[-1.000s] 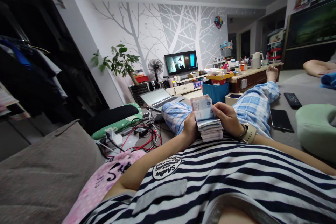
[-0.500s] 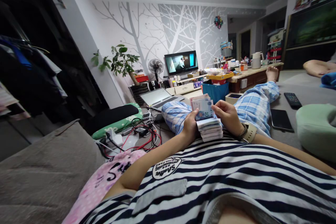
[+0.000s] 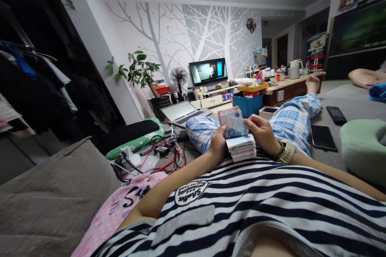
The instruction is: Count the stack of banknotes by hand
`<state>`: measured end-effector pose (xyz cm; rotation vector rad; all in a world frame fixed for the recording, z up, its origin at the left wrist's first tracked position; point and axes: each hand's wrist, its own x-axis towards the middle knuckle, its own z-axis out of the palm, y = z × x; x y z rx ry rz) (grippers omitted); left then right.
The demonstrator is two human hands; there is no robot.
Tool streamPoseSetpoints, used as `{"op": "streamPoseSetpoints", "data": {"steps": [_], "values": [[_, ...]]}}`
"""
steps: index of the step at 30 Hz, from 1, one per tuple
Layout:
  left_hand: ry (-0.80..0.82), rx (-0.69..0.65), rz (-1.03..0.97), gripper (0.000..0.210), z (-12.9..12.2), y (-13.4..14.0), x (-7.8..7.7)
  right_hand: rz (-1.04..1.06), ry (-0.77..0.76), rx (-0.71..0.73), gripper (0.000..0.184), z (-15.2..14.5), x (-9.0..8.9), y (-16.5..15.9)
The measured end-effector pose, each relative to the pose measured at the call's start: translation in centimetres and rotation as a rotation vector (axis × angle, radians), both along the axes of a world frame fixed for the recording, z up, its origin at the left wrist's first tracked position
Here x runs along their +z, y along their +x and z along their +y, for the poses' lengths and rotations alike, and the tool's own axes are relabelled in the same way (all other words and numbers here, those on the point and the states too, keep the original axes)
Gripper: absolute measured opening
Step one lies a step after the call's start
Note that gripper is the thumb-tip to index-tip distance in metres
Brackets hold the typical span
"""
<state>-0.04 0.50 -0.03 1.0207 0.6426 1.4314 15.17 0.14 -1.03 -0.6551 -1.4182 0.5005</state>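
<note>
My left hand (image 3: 218, 143) is closed on the near left edge of a bundle of banknotes (image 3: 228, 114), thumb on top. The front note is bluish and shows part of a number 10; pinkish notes stand behind it. At the right edge of that front banknote (image 3: 239, 126), my right hand (image 3: 261, 131) pinches with thumb and finger. Just below, against my striped shirt, rests a thick stack of banknotes (image 3: 242, 148) in several folded or layered bundles. A pale watch (image 3: 286, 152) is on my right wrist.
Left of my legs lie an open laptop (image 3: 187, 115) and tangled cables (image 3: 169, 154). To the right on the sofa are a remote control (image 3: 336, 115), a phone (image 3: 323, 138) and a green neck pillow (image 3: 363, 148). Farther off stands a cluttered table (image 3: 310, 77). Another person's leg (image 3: 363, 77) shows at far right.
My right hand has moved slightly right, drawing the bluish front banknote's right edge with it. The left hand and the lower stack stay in place.
</note>
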Motion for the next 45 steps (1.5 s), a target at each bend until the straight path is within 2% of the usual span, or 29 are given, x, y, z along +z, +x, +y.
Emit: {"op": "streamPoseSetpoints", "data": {"steps": [3,7,10,23,39,45], "values": [[0.037,0.088,0.036,0.024,0.1,-0.2,0.0,-0.003,0.049,0.036,0.044,-0.5,0.1,0.0],[0.157,0.183,0.205,0.012,-0.2,-0.9,-0.1,0.005,0.063,0.094,0.041,-0.7,0.0,-0.1],[0.193,0.217,0.271,0.013,-0.4,-1.1,-0.2,0.014,0.052,0.106,0.041,-0.5,-0.1,-0.1],[0.117,0.111,0.174,0.024,-1.2,-0.4,0.5,0.074,0.019,0.163,0.036,-0.4,-0.1,-0.4],[0.149,0.108,0.205,0.024,-1.1,-0.6,0.2,0.091,0.022,0.182,0.037,-0.4,-0.4,-0.4],[0.026,0.061,0.025,0.02,-0.7,0.0,0.3,0.092,0.029,0.185,0.041,-0.7,-0.1,-0.5]]}}
